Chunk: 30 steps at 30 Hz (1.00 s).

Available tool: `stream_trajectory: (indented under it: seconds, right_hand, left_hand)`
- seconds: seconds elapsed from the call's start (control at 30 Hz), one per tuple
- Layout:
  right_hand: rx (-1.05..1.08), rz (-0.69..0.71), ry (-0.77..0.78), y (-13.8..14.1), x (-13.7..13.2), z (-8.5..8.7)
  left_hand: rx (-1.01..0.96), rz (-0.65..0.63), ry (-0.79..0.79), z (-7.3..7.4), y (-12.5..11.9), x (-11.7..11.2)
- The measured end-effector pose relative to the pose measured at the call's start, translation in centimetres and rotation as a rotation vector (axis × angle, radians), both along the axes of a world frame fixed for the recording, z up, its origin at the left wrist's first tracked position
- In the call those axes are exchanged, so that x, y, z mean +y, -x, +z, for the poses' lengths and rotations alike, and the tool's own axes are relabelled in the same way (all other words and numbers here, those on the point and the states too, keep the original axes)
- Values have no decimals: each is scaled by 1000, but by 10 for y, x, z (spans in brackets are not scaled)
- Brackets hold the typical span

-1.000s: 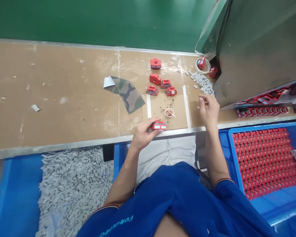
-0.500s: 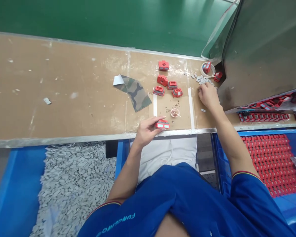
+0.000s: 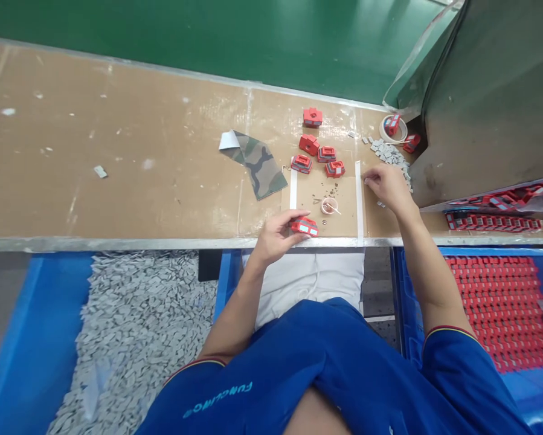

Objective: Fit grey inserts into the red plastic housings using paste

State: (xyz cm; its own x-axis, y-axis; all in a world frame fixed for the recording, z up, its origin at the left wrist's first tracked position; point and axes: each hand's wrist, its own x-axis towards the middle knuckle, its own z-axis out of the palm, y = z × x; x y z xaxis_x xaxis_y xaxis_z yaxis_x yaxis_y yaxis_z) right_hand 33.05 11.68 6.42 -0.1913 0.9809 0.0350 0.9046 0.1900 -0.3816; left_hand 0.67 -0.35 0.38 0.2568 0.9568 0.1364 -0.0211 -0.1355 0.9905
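Near the front edge of the bench, my left hand (image 3: 275, 237) grips a small red toy vehicle (image 3: 305, 227) with pale window panels between thumb and fingers. My right hand (image 3: 390, 186) has thumb and fingertips pinched together, just in front of a pile of small grey pieces (image 3: 389, 151); whatever is in the pinch is too small to make out. Between the hands stands a small cup (image 3: 330, 206) with a thin white stick in it and dark crumbs around it. Behind the cup sit several more red toy vehicles (image 3: 327, 154).
A camouflage cloth strip (image 3: 263, 169) lies left of the red vehicles. At the back right is a tape roll (image 3: 383, 134), beside a large metal box (image 3: 493, 115). Below the bench, a blue bin (image 3: 40, 326) holds grey pieces and another blue crate (image 3: 409, 290) holds rows of red parts.
My right hand has drawn back slightly from the grey pile, its fingertips now pinched in front of it. The left hand still holds the red vehicle, slightly tilted. The whole view has shifted a little.
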Motion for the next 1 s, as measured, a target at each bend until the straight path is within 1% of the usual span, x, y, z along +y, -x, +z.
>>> stream_trajectory:
  seconds: [0.07,0.13,0.2,0.3,0.4,0.5,0.57,0.63,0.7,0.77,0.83,0.87,0.93,1.0]
  right_hand:
    - [3,22,-12,8,-4,1]
    - [48,10,-33,13,-7,0]
    - [133,-26,-29,17,-9,-2]
    - [259,-115,13,19,-11,-4]
    - [302,-196,25,16,-13,-4]
    - [313,-197,-26,13,-23,3]
    - [363,-186,-102,16,-38,12]
    - [468,-181,-157,25,-62,24]
    - [608,-156,-132,41,-91,33]
    - [747,-97,-37,63,-119,38]
    - [845,-52,67,85,-138,35]
    - [878,-37,109,95,-143,33]
    - [925,-14,160,109,-147,26]
    - [950,7,189,117,-144,20]
  left_hand:
    - [6,-9,1,0,0,0]
    - [5,-11,-4,1,0,0]
    - [3,-8,-5,3,0,0]
    - [-2,-7,-17,4,-1,1]
    - [-9,-13,-61,4,0,2]
    - [-22,-32,-92,3,1,3]
    - [-52,-65,-76,1,1,2]
    - [-99,-104,-36,-2,2,1]
    - [-137,-130,6,-4,2,0]
    - [-137,-137,26,-4,3,-1]
    - [-116,-140,37,-4,4,-1]
    - [-107,-145,40,-3,5,-1]
    - [-95,-158,42,-2,5,-1]
    - [-82,-156,22,-1,6,-1]
